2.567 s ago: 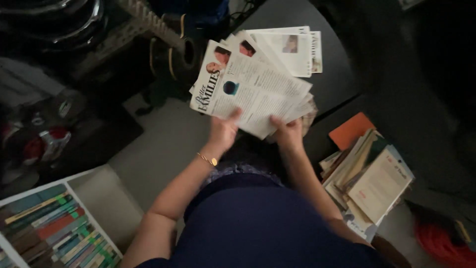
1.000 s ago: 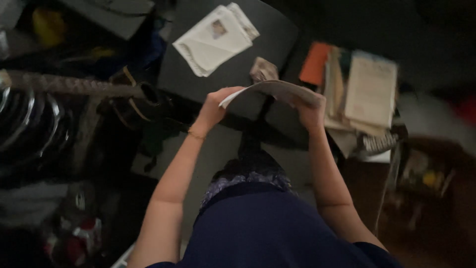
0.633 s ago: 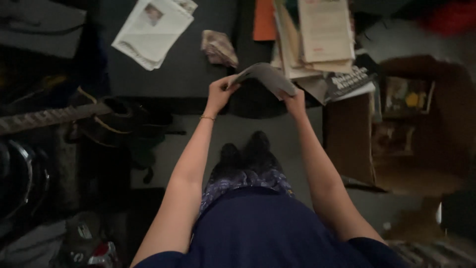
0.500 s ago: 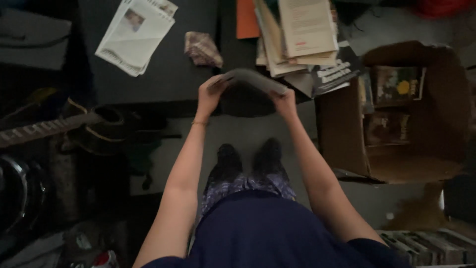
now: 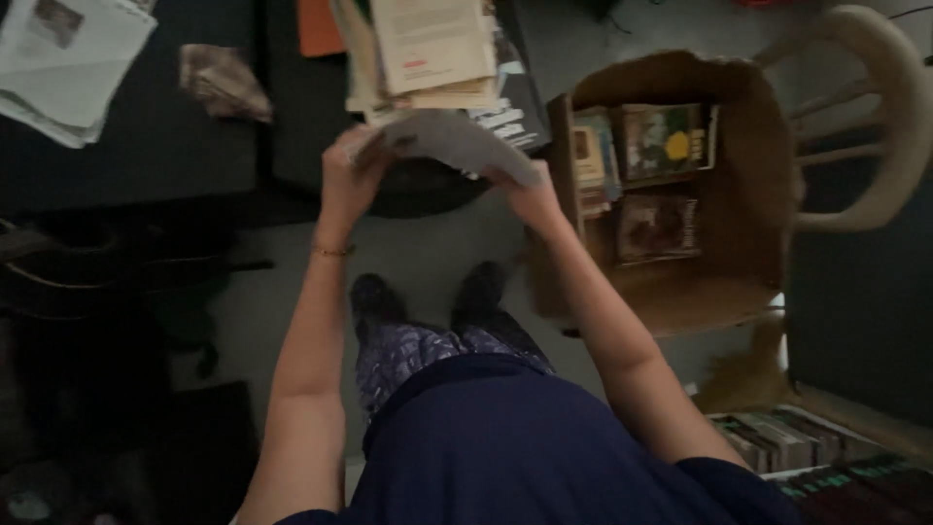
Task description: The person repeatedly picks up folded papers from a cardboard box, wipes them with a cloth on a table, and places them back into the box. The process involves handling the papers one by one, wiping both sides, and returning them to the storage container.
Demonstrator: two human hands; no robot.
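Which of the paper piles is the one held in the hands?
The grey bent bundle, gripped by left hand and right hand; the other piles lie on the dark table.

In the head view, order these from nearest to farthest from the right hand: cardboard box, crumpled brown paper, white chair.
From the right hand:
1. Cardboard box, just to its right, holding books.
2. Crumpled brown paper, upper left on the dark table.
3. White chair, far right, beyond the box.

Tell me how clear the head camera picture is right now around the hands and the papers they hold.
Head view: dim and soft overall. The left hand and right hand are smeared by motion blur, as is the bent sheaf of papers between them. The cardboard box of books at right is better lit; the lower left corner is nearly black. No glare.
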